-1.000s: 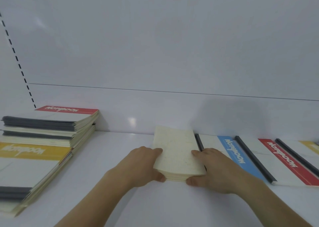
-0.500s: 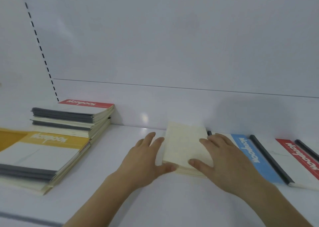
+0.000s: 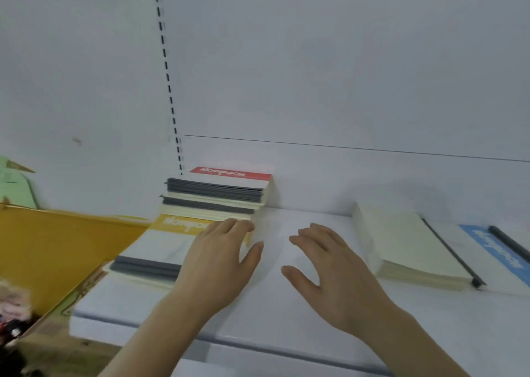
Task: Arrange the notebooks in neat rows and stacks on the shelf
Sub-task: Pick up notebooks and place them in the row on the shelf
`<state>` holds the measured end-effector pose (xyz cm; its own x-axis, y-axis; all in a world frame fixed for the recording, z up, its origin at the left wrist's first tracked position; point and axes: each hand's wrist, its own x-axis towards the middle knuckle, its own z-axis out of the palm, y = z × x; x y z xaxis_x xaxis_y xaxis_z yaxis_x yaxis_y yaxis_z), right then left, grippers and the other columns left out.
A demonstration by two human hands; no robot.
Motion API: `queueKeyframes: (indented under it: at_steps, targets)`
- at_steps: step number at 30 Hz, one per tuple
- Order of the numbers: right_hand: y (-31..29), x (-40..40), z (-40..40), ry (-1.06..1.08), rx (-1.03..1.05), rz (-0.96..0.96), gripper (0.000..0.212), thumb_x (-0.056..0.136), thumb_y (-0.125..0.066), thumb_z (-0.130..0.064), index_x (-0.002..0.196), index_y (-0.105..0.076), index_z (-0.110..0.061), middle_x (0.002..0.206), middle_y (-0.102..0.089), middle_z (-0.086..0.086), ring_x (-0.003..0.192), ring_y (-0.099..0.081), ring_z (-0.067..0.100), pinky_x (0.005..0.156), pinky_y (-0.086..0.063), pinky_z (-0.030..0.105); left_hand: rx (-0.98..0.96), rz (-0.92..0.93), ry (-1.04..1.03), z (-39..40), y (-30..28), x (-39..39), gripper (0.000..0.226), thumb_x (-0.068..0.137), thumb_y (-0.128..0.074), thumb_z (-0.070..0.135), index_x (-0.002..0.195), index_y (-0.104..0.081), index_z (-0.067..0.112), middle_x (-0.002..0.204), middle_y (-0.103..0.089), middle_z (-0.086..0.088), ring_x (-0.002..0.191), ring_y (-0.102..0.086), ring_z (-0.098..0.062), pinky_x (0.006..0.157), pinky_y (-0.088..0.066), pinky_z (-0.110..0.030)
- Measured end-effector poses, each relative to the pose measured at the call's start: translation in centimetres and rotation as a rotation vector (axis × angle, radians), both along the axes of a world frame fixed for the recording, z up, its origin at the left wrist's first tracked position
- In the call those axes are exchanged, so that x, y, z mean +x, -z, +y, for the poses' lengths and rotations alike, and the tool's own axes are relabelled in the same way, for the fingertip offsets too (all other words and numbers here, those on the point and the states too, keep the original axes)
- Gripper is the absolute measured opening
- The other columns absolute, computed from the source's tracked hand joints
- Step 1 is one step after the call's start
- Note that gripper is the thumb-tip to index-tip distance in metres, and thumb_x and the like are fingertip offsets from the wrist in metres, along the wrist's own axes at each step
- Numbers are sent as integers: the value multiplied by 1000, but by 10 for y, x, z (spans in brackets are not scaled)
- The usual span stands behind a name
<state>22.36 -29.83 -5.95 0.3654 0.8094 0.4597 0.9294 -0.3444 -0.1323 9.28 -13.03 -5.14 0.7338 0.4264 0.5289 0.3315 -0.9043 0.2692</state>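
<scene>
The white shelf [image 3: 286,313] carries all the notebooks, and the cream notebook stack [image 3: 401,247] serves as the landmark. It lies flat toward the right part of the shelf, its plain cream cover up and its page edges facing the viewer. Touching its right side lies a black-spined notebook [image 3: 450,250], and just beyond that a blue-banded notebook [image 3: 493,247] with another dark spine at the picture's edge.

Left of the cream stack, with a bare strip of shelf between, hovers the right hand [image 3: 329,273], palm down, fingers spread and relaxed, grasping nothing. Further left is the left hand [image 3: 220,259], also loose and flat; its fingers lie on or just over the right edge of the yellow-banded notebook stack [image 3: 160,247], and whether they press down cannot be told from the blur. It holds nothing in a curl.

Behind that yellow-banded stack, well left of the cream one and against the shelf's back panel [image 3: 344,90], stands a taller pile topped by a red-banded notebook [image 3: 229,176], with grey spines and cream page edges showing in layers that do not line up.

Farthest left of the cream stack, off the shelf end, sits a yellow cardboard box [image 3: 57,250], with a pale green shape [image 3: 17,187] behind it.
</scene>
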Motion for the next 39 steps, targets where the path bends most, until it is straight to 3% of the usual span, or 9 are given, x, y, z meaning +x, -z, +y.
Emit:
queueKeyframes:
  at_steps: [8, 13, 19, 22, 26, 28, 34, 36, 39]
  targets:
    - [15, -75, 88, 4, -161, 80, 75, 92, -28, -66, 151, -27, -20, 160, -16, -1, 147, -9, 17, 120, -10, 30, 23, 460, -35, 81, 24, -74, 106, 69, 7, 86, 152, -32, 33, 162, -27, 4, 150, -19, -22, 122, -15, -42]
    - [10, -86, 93, -49, -105, -24, 53, 95, -26, -54, 111, -67, -24, 114, -67, -4, 107, -59, 16, 96, -45, 31, 27, 275, 90, 98, 25, -88, 87, 76, -11, 79, 132, -59, 32, 142, -55, 12, 135, -44, -14, 113, -32, -34]
    - [-16, -93, 81, 99, 114, -147, 50, 99, -16, -53, 93, -60, -30, 70, -62, -12, 57, -54, 11, 51, -47, 30, 60, -357, -30, 85, 10, -94, 64, 93, -46, 57, 141, -46, 15, 148, -43, -7, 141, -36, -27, 114, -34, -44]
    - [-22, -105, 80, 129, 307, -164, 41, 102, -26, -45, 98, -63, -27, 65, -58, -14, 51, -48, 10, 45, -39, 25, -278, -375, -18, 67, -6, -96, 74, 94, -40, 68, 152, -30, 23, 153, -38, 3, 140, -37, -16, 112, -39, -41]
    - [-13, -137, 96, -26, 338, -171, 31, 102, -37, -34, 110, -65, -23, 90, -69, -6, 74, -61, 17, 63, -48, 32, -1080, -367, 255, 40, -20, -85, 52, 88, -49, 67, 127, -51, 33, 117, -69, 9, 102, -66, -3, 90, -55, -35]
    - [-3, -143, 100, -118, 241, -79, 39, 104, -32, -36, 126, -60, -21, 122, -64, -6, 107, -59, 11, 88, -47, 29, -1072, -509, 108, 43, -18, -82, 13, 101, -50, 39, 109, -55, 31, 100, -71, 8, 89, -67, -6, 77, -54, -33]
    - [6, -96, 99, 93, -79, 39, 68, 94, -21, -58, 149, -32, -19, 156, -27, -4, 144, -21, 15, 118, -17, 28, -932, -631, -24, 83, -15, -98, 19, 105, -45, 25, 114, -50, 40, 99, -63, 22, 93, -59, -3, 69, -50, -30]
    - [14, -85, 104, 35, -268, 38, 68, 94, -22, -62, 147, -35, -22, 156, -26, -5, 145, -18, 17, 119, -15, 32, -972, -611, -22, 93, -14, -104, 22, 105, -46, 26, 110, -52, 46, 103, -65, 20, 97, -61, -10, 77, -55, -39]
    - [10, -82, 105, -28, -270, -5, 61, 94, -12, -61, 119, -59, -29, 123, -61, -8, 118, -51, 15, 103, -37, 33, -1025, -597, -50, 101, -15, -112, 26, 105, -45, 29, 101, -52, 53, 106, -66, 14, 99, -62, -18, 81, -57, -54]
